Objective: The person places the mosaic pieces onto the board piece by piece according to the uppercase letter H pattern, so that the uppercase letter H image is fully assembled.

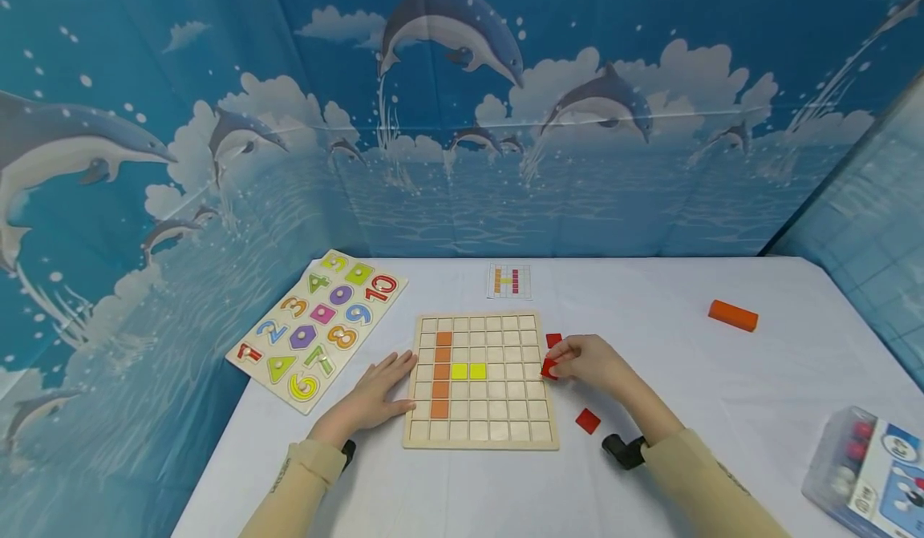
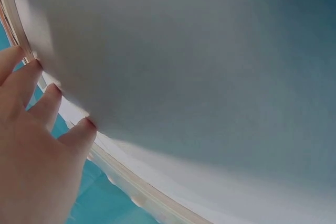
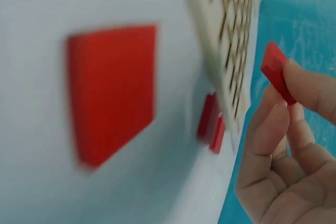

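Note:
A square wooden grid board (image 1: 511,410) lies on the white table, with a column of orange tiles (image 1: 441,371) and two yellow tiles (image 1: 468,371) set in its cells. My left hand (image 1: 370,398) is at the board's left edge, fingers spread and fingertips right at the rim. Beside the right edge, my right hand (image 1: 593,364) pinches a red square tile (image 3: 277,72) between thumb and fingers, tilted in the right wrist view. Another red tile (image 1: 553,339) lies just beyond that hand, and a loose red tile (image 1: 588,421) lies nearer, to the right of the board.
A number-and-shape puzzle board (image 1: 318,333) lies at the left. Behind the grid is a small pattern card (image 1: 508,281). An orange cylinder (image 1: 733,316) lies at the right, and a clear plastic box (image 1: 830,474) of red and white balls stands at the near right.

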{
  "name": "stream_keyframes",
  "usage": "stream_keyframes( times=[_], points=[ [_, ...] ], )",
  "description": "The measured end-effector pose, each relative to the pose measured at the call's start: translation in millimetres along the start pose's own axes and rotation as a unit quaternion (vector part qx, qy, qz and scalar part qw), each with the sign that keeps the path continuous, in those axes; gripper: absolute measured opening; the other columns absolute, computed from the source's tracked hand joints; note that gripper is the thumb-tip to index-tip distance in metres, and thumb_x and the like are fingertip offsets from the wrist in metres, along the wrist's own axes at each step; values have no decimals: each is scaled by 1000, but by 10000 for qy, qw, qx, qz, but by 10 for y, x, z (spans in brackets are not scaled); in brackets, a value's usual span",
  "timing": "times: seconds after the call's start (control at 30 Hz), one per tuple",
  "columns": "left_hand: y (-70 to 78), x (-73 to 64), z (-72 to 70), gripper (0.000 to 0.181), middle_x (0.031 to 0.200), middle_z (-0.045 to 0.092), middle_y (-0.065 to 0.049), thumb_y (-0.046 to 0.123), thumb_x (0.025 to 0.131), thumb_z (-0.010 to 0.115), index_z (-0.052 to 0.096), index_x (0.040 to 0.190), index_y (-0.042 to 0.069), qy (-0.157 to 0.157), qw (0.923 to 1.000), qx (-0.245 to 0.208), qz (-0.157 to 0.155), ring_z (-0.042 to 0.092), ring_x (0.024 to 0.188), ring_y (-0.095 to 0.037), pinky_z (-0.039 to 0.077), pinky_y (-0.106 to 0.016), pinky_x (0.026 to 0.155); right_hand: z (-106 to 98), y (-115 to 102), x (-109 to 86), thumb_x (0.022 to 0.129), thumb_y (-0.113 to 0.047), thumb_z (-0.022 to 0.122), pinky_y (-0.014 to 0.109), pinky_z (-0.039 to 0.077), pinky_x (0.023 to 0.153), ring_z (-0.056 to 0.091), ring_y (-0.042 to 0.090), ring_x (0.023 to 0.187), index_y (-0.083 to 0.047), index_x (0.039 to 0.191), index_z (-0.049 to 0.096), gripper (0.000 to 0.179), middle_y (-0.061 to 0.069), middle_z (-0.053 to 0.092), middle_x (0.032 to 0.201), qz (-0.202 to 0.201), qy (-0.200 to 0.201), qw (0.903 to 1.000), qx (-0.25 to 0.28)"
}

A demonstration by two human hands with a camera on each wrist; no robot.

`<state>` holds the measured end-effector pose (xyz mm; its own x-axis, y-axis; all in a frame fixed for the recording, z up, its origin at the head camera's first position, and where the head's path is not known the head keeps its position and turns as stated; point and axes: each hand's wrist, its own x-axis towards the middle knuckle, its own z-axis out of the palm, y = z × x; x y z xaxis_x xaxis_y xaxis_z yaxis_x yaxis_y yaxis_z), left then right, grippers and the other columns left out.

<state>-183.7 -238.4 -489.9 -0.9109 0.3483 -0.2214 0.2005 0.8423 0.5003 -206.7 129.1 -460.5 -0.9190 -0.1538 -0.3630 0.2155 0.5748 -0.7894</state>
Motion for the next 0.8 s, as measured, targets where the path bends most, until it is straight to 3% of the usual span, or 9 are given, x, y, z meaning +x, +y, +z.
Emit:
stream_keyframes(
  times=[0.17,0.3,0.47,0.8],
  points=[
    [-20,6,10,75,163,28,-6,28,91,70,33,155,14,-4,10000,4,2,15,153,-31,11,-55,125,95,-213,130,88,-14,72,29,56,72,64,18,79,-3,110,69,25,7,71,92,133,151,9983,540],
    [-29,1,10,75,163,28,-6,28,91,71,33,155,14,0,10000,-28,17,15,153,-31,11,-55,125,179,-375,260,88,-16,73,30,58,74,67,20,81,-4,111,69,27,12,70,104,328,298,9949,901],
    [-44,-12,18,75,162,29,-9,27,91,71,34,154,12,-2,9999,-68,100,17,152,-34,11,-57,124,300,-484,385,89,-14,71,34,59,80,68,22,86,-2,109,70,23,17,68,113,161,485,9956,791],
    [-35,3,15,76,162,29,-8,28,90,71,33,155,13,-5,9999,-45,96,17,152,-33,11,-57,124,389,-512,570,90,-10,71,27,60,75,67,15,79,-1,103,72,16,17,70,109,22,557,9954,785]
  ],
)
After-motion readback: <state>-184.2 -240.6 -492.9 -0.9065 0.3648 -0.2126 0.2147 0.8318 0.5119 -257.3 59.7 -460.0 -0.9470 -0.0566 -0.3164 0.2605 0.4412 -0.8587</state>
